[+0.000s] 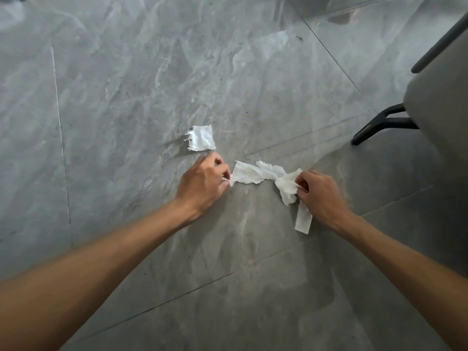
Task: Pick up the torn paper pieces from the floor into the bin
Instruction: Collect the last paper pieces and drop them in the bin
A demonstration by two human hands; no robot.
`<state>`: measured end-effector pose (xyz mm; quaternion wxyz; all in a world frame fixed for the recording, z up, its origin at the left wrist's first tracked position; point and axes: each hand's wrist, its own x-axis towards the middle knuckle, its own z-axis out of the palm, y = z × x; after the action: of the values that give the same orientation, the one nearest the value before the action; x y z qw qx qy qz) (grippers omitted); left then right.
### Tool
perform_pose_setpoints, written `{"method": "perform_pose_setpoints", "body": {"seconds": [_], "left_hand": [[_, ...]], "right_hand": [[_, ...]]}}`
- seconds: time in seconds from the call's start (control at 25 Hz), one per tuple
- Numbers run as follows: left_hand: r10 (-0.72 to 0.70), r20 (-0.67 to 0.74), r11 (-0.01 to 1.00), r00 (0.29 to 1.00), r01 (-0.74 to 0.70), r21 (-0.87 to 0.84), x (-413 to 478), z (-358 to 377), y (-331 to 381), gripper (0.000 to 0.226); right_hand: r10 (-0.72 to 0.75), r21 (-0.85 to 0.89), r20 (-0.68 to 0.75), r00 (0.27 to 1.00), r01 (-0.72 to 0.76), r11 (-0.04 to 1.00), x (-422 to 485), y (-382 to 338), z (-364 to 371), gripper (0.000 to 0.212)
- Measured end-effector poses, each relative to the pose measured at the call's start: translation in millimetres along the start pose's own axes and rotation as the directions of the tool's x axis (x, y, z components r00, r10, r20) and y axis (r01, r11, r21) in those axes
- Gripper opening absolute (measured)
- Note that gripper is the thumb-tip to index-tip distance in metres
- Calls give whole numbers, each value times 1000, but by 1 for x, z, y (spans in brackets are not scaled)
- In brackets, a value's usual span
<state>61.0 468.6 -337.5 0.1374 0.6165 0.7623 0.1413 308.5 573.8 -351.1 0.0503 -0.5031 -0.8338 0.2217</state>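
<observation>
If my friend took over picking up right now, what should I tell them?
Left hand: fingers pinching the end of the long torn piece.
Right hand: clutching crumpled paper, a strip hanging below it.
On the floor: one square piece, just beyond the left hand, untouched.
The bin is out of view.
Left: grab the square piece, then bin everything.

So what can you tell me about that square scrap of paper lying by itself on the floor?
The square scrap is white, thin paper, slightly wrinkled. Its left edge is ragged from tearing; the other edges look straight. It lies flat on the grey marbled floor, just beyond the left hand, which does not appear to touch it. It sits apart from the other paper.
</observation>
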Motion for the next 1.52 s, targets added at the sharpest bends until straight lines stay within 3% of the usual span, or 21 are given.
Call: {"method": "perform_pose_setpoints", "body": {"seconds": [0.12,0.2,0.28,0.4,0.52,0.72,0.92,1.04,1.16,1.24,1.36,1.52], "left_hand": [[139,128,990,982,-139,-9,20,11,26,6],[138,216,988,967,-149,36,30,21,35,8],[122,217,990,969,-133,39,30,27,35,9],[93,233,995,968,-84,-50,15,21,30,6],[67,219,988,973,-33,-154,-9,-3,22,2],[49,172,979,984,-13,-204,-57,-88,5,3],[-37,124,984,992,57,-167,-117,-186,-22,5],[-157,29,974,987,160,-160,-171,-238,-46,5],[-265,-87,948,960,243,-206,-234,-283,-66,5],[-346,-196,925,918,299,-233,-281,-308,-82,8],[-503,-338,864,796,447,-234,-363,-335,-117,11],[-695,-354,706,626,686,-173,-465,-333,-175,14]], "right_hand": [[-24,78,-65,998,29,997,-7,0,-1,5],[-10,141,-132,991,29,990,-15,-3,-5,4],[105,299,-188,977,-45,953,-23,-5,-9,4],[362,625,-115,925,-216,750,-37,-11,-13,4],[383,763,37,923,-274,586,-51,-28,-7,7],[209,773,209,955,-293,563,-62,-89,-2,4],[26,775,258,966,-223,591,-71,-173,-9,8],[-118,752,327,938,-182,633,-82,-238,-18,10],[-295,754,408,864,-137,642,-94,-313,-27,12],[-376,736,437,817,-84,672,-104,-365,-29,11],[-500,696,490,714,26,718,-130,-444,-26,8],[-590,662,544,597,128,739,-170,-532,-8,12]]}}
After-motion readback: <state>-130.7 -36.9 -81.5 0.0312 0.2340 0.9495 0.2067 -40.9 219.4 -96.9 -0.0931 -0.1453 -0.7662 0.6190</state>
